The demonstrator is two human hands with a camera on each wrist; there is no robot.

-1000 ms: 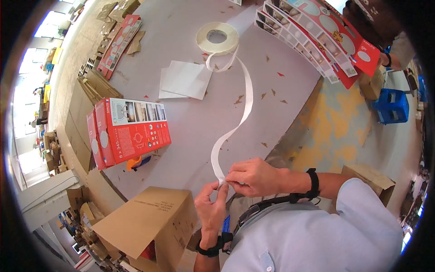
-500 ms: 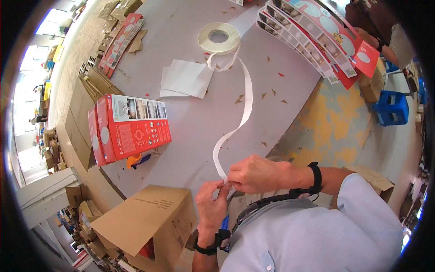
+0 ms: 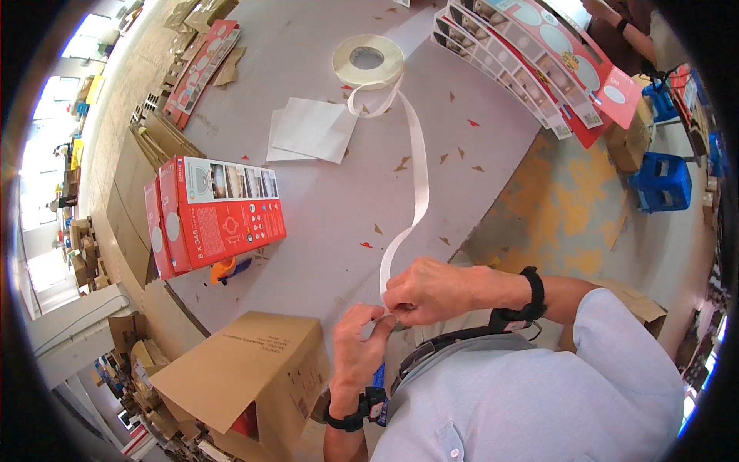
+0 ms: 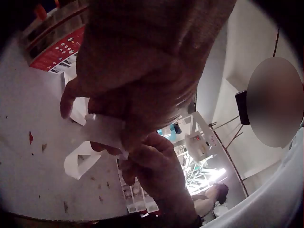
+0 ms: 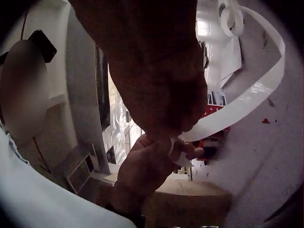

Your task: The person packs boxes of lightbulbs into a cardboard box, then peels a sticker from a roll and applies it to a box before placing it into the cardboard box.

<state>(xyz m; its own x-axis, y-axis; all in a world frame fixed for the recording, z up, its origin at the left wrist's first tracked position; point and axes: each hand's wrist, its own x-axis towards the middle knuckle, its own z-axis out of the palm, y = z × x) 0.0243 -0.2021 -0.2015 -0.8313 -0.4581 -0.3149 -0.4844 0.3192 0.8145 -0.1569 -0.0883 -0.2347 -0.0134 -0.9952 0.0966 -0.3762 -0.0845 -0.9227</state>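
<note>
A white tape strip [image 3: 418, 177] runs in a loose curve across the table from a tape roll [image 3: 392, 55] to both hands at the near edge. My left hand [image 3: 358, 350] pinches the strip's end between thumb and forefinger. Right beside it, my right hand [image 3: 439, 292] pinches the strip with bent fingers, its fingertips close to the left thumb. In the left wrist view, a short flat piece of tape [image 4: 102, 130] shows at the fingers. The right wrist view shows the strip [image 5: 251, 102] rising from the right fingertips; the pinch itself is partly hidden.
Red printed boxes [image 3: 231, 223] stand on the table's left, with white sheets [image 3: 319, 131] behind them. An open cardboard box [image 3: 231, 369] is by my left arm. Printed red cartons [image 3: 523, 65] fan out at the far right, near another person. A blue stool [image 3: 662, 182] stands beyond the table.
The near part of the strip has swung right and hangs straighter into the hands. Both hands stay together and shift only slightly. The other person's arm at the far right has moved.
</note>
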